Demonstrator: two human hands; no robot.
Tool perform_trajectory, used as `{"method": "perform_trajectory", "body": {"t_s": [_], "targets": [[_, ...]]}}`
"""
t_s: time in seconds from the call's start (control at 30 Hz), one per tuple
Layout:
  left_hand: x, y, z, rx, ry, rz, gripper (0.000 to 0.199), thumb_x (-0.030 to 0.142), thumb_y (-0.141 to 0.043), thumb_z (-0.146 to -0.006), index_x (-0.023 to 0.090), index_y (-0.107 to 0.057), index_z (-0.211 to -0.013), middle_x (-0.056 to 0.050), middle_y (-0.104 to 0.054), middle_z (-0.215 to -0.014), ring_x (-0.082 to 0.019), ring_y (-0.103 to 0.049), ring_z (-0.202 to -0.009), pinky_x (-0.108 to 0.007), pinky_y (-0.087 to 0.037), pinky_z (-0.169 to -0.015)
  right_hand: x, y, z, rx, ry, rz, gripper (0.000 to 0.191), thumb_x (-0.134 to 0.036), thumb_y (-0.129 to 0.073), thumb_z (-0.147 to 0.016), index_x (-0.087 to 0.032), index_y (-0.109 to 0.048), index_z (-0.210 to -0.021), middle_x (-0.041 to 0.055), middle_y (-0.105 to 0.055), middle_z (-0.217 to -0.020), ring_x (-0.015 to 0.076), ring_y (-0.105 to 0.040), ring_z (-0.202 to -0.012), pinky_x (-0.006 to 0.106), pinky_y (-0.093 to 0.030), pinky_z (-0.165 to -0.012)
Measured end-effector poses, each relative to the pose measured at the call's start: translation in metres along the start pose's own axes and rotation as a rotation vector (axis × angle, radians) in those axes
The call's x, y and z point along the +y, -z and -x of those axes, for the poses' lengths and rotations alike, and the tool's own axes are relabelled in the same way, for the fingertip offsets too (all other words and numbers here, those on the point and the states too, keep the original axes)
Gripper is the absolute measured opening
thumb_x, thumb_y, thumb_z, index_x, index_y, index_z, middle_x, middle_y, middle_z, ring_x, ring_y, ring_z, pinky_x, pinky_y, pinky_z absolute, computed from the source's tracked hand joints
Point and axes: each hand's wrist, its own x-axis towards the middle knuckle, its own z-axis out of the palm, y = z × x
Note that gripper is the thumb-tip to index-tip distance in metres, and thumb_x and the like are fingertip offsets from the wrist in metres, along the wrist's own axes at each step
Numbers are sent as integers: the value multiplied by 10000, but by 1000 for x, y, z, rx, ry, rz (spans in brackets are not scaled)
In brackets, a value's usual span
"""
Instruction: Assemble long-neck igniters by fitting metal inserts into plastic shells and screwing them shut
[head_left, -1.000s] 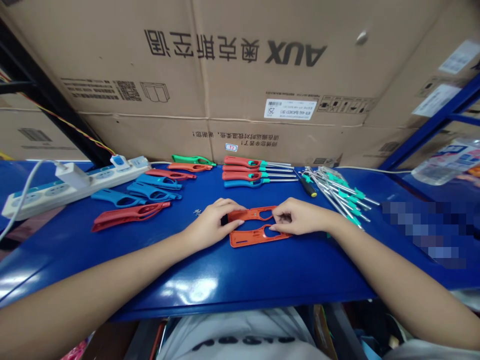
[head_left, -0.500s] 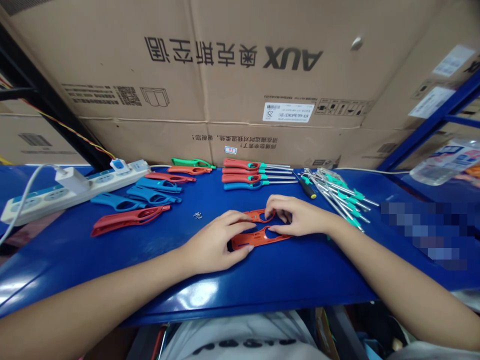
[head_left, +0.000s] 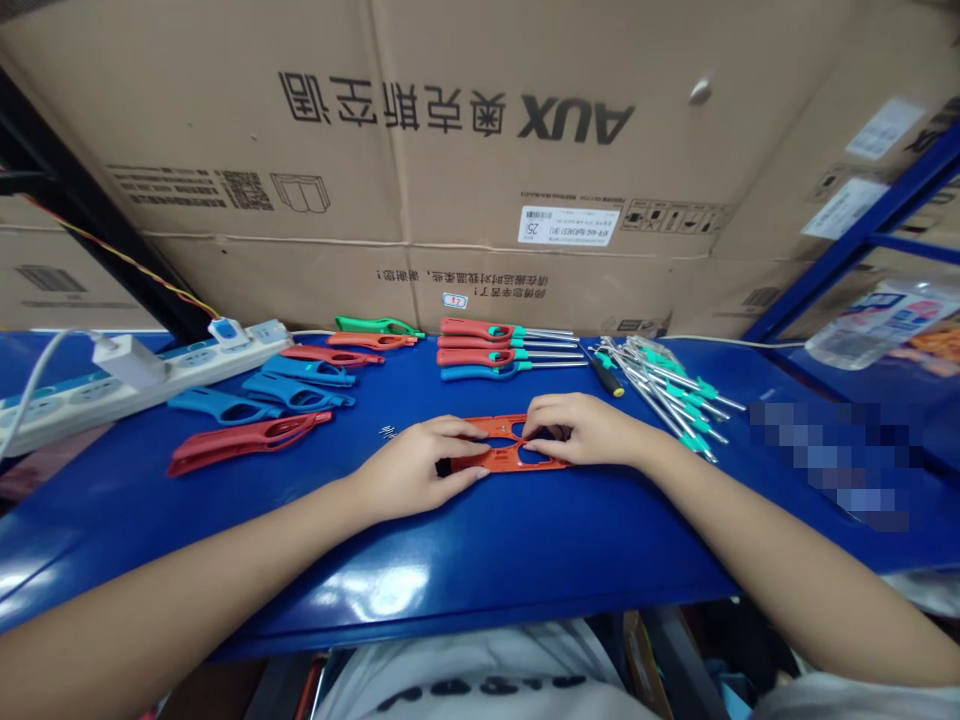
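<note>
While two orange shells point(head_left: 501, 461) lie close together, the left hand point(head_left: 420, 465) and the right hand point(head_left: 581, 430) hold them

As the shells sit flat near the middle of the blue table point(head_left: 570, 580), the left hand holds their left ends, thumb on one side and fingers on the other, a little bit apart. The right hand holds their right ends, fingers curled in a narrow pinch by the finger holes. How hard each one squeezes, I cannot tell.

Toward the person, a wide stretch of shiny blue runs to the table's near edge. Away from the person there is a thinner strip, then a row of lighters point(head_left: 480, 356) and a screwdriver point(head_left: 606, 378).

On the left, some tiny metal bits point(head_left: 388, 432) lie just beside the left hand. Past them is more blue, then a red shell point(head_left: 244, 443), some blue shells point(head_left: 225, 405) and a power strip point(head_left: 187, 360).

On the right, a bunch of silver rods point(head_left: 664, 400) lies near the right arm, so room is tighter there. A big cardboard box point(head_left: 450, 200) stands like a wall at the far edge.
</note>
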Motion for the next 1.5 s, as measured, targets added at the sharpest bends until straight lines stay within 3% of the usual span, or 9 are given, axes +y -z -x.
{"method": "perform_trajectory", "body": {"t_s": [0.6, 0.73, 0.83, 1.0, 1.07, 1.13, 1.3, 1.5], "targets": [[-2, -1, -2, 53, -30, -8, 257, 329, -641, -952, 197, -759, -1138, -82, -738, -1183, -217, -679, -1089, -361, -564, -973, -1, 4, -2, 38, 1, 41, 192, -332, -635, -949, -185, -759, -951, 64, -728, -947, 162, -676, -820, 271, -500, -732], [-2, 0, -2, 39, -41, -29, 262, 320, -632, -955, 202, -753, -1156, -80, -735, -1192, -223, -673, -1099, -376, -562, -981, 1, 7, -1, 116, -39, 91, 233, -363, -592, -970, -191, -749, -958, 68, -723, -1009, 165, -668, -847, 281, -497, -760], [-2, 1, -2, 48, -49, -37, 259, 319, -634, -953, 195, -756, -1145, -88, -738, -1188, -232, -678, -1097, -387, -569, -973, 7, 19, 3, 245, -248, 271, 316, -364, -499, -1002, -190, -736, -884, 72, -734, -972, 195, -667, -869, 301, -485, -783], [-2, 1, -2, 53, -59, -51, 251, 319, -634, -950, 188, -764, -1121, -98, -741, -1179, -240, -686, -1094, -394, -578, -963, 27, 56, 18, 399, -806, 510, 286, -294, -455, -961, -200, -722, -915, 105, -752, -1028, 261, -680, -941, 323, -476, -747], [-1, 2, -2, 50, -64, -69, 252, 327, -629, -953, 192, -764, -1118, -98, -741, -1179, -243, -688, -1093, -398, -581, -959, 34, 70, 27, 388, -1033, 530, 266, -318, -472, -945, -220, -715, -992, 111, -747, -1092, 285, -679, -1009, 328, -480, -740], [0, 3, -3, 38, -64, -86, 252, 332, -625, -956, 199, -764, -1119, -96, -740, -1185, -246, -688, -1095, -403, -581, -957, 39, 81, 36, 260, -1207, 528, 266, -354, -499, -931, -232, -702, -1053, 111, -737, -1139, 294, -674, -1055, 336, -490, -753], [2, 5, -3, 16, -48, -92, 255, 331, -623, -958, 200, -763, -1127, -95, -736, -1197, -247, -686, -1102, -408, -581, -960, 47, 90, 49, 111, -1361, 513, 219, -278, -665, -789, -177, -717, -975, 169, -730, -1116, 337, -691, -1020, 382, -522, -748], [0, 5, -2, 19, -40, -92, 263, 350, -623, -956, 220, -760, -1139, -91, -736, -1192, -250, -686, -1098, -420, -583, -958, 51, 87, 51, 33, -1355, 498, 250, -259, -684, -753, -192, -717, -992, 171, -729, -1088, 346, -687, -1018, 420, -540, -763]]}}
